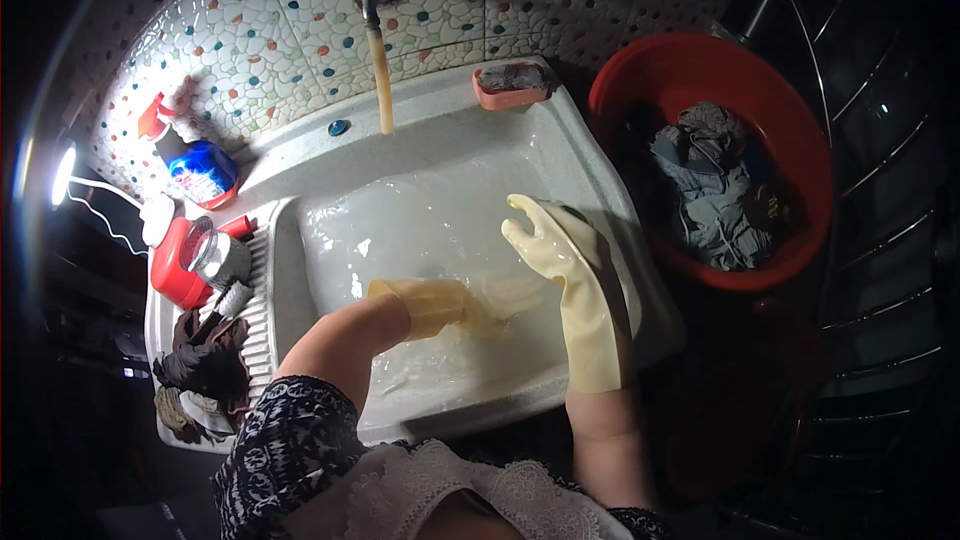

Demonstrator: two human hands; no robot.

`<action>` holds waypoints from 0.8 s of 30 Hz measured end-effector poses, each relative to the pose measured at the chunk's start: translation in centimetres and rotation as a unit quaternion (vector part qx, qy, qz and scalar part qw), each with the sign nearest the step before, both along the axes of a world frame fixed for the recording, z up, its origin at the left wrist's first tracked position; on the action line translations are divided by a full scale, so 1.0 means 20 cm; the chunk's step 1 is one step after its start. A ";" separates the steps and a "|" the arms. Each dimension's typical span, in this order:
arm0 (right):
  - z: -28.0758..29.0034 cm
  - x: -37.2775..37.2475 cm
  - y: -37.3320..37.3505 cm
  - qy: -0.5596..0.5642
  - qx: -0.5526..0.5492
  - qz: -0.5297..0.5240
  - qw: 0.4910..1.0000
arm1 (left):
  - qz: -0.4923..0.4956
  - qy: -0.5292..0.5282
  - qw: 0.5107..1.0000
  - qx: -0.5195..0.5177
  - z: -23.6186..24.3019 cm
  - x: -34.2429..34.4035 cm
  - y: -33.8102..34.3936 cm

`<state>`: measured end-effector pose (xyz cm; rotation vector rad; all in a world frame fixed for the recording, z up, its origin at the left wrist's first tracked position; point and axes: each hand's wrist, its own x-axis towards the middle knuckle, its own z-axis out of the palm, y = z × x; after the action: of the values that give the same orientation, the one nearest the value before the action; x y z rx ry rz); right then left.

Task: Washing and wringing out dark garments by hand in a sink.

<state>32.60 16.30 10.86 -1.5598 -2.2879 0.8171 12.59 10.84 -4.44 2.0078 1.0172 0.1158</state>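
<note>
Both my hands wear pale yellow rubber gloves at a light grey sink [455, 130] holding cloudy water [400, 210]. My left hand [505, 295] is under the water near the middle, its glove cuff [405, 305] partly above the surface. The murky water blurs its fingers, and whether they hold anything is hidden. Over the right side of the basin, my right hand [550, 235] is raised with thumb and finger apart. Nothing shows between them.
At left are a blue spray bottle [203, 175], a red container [178, 265], a clear jar [220, 258] and dark cloths [205, 355] beside a ribbed washboard [258, 310]. A hose [381, 85] hangs from the tap. A pink dish [510, 95] sits far right; a red tub [740, 60] holds wet clothes [720, 190].
</note>
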 end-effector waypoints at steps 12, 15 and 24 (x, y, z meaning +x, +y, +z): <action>0.02 -0.03 -0.04 0.030 0.068 0.046 0.996 | 0.112 -0.118 0.987 -0.002 -0.09 -0.16 0.52; 0.01 -0.10 -0.05 0.059 0.051 0.074 0.994 | 0.173 -0.137 0.975 -0.006 -0.05 -0.21 0.64; -0.08 -0.09 -0.08 0.111 0.024 0.050 0.992 | 0.041 0.405 0.870 0.277 -0.12 -0.40 0.73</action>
<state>30.80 14.63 9.18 -1.2740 -2.2207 0.9043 4.68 25.40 -6.84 2.6065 1.7422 -0.4926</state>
